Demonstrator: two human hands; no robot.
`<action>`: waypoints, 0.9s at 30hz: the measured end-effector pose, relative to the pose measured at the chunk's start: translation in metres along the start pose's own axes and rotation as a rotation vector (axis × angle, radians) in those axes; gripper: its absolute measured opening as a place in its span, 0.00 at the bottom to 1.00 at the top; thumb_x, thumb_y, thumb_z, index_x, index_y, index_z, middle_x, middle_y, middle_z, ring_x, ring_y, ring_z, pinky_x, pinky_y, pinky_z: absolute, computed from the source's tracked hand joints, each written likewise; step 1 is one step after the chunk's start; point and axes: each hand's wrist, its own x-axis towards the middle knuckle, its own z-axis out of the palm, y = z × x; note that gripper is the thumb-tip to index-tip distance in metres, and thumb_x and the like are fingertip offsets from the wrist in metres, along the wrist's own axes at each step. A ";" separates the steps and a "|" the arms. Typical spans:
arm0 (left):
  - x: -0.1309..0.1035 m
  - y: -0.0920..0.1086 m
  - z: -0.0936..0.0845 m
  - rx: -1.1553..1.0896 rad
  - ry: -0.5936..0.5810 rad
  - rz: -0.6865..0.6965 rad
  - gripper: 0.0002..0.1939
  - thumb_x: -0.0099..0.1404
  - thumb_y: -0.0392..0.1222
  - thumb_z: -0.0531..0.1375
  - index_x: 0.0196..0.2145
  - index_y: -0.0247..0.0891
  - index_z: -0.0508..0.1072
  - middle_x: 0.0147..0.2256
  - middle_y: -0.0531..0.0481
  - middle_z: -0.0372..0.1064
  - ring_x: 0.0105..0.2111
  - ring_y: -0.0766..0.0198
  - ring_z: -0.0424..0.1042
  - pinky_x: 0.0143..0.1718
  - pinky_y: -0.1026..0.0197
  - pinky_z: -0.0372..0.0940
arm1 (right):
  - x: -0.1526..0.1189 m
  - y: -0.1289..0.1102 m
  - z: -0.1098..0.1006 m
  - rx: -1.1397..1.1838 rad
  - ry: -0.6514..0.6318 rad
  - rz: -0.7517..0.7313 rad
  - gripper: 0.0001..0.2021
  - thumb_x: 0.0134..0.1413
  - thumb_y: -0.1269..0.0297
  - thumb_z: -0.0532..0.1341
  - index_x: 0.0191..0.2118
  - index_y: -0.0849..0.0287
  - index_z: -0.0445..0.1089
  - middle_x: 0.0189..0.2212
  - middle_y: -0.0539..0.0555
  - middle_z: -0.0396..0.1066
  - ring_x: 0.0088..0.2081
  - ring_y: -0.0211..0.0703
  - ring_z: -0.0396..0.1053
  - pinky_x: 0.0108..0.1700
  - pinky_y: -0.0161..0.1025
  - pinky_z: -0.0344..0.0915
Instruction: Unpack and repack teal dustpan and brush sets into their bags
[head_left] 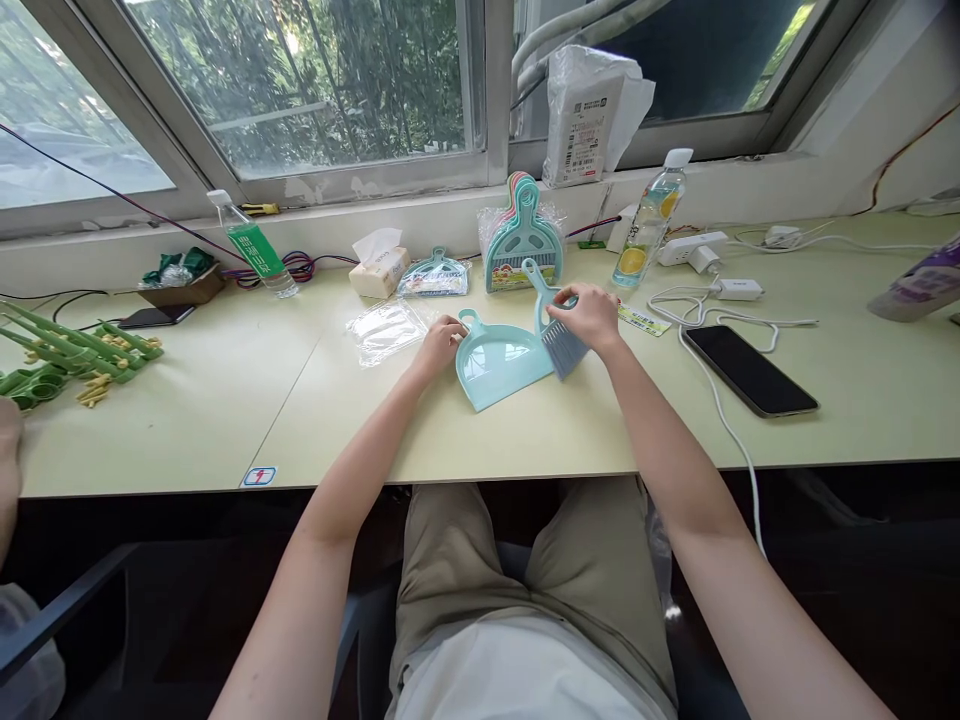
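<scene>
A light blue mini dustpan lies on the table in front of me, its looped handle pointing away. My left hand pinches its left edge near the handle; the fingertips are partly hidden. With my right hand I grip a small matching hand brush. Its grey bristles point down at the pan's right side, and its looped handle leans up to the left. A clear plastic wrapper lies left of my left hand. Behind the dustpan stands a stack of similar dustpan sets, and a packaged set sits beside it.
A tissue pack and a green-labelled bottle stand at the back left. Toward the right are another bottle, white cables and a phone. Green plastic stalks lie far left, near another person's arm.
</scene>
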 end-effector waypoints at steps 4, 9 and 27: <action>-0.001 0.002 -0.001 0.002 -0.006 0.010 0.18 0.57 0.25 0.50 0.35 0.37 0.77 0.44 0.43 0.68 0.45 0.60 0.70 0.50 0.56 0.67 | -0.015 -0.029 -0.001 0.017 -0.120 -0.119 0.11 0.51 0.54 0.61 0.35 0.55 0.74 0.41 0.55 0.76 0.44 0.51 0.70 0.47 0.45 0.58; -0.001 0.002 0.001 0.008 0.013 0.010 0.19 0.57 0.24 0.50 0.36 0.38 0.76 0.45 0.44 0.67 0.47 0.60 0.69 0.51 0.56 0.67 | -0.032 -0.050 0.012 -0.045 -0.303 -0.179 0.10 0.49 0.55 0.62 0.35 0.54 0.73 0.41 0.53 0.76 0.42 0.49 0.71 0.39 0.40 0.60; -0.005 0.029 0.010 0.130 -0.017 0.237 0.17 0.62 0.24 0.50 0.38 0.37 0.75 0.43 0.44 0.68 0.46 0.59 0.68 0.50 0.56 0.64 | -0.035 -0.052 0.027 -0.068 -0.373 -0.205 0.12 0.55 0.52 0.61 0.34 0.55 0.72 0.37 0.53 0.77 0.39 0.46 0.71 0.35 0.38 0.58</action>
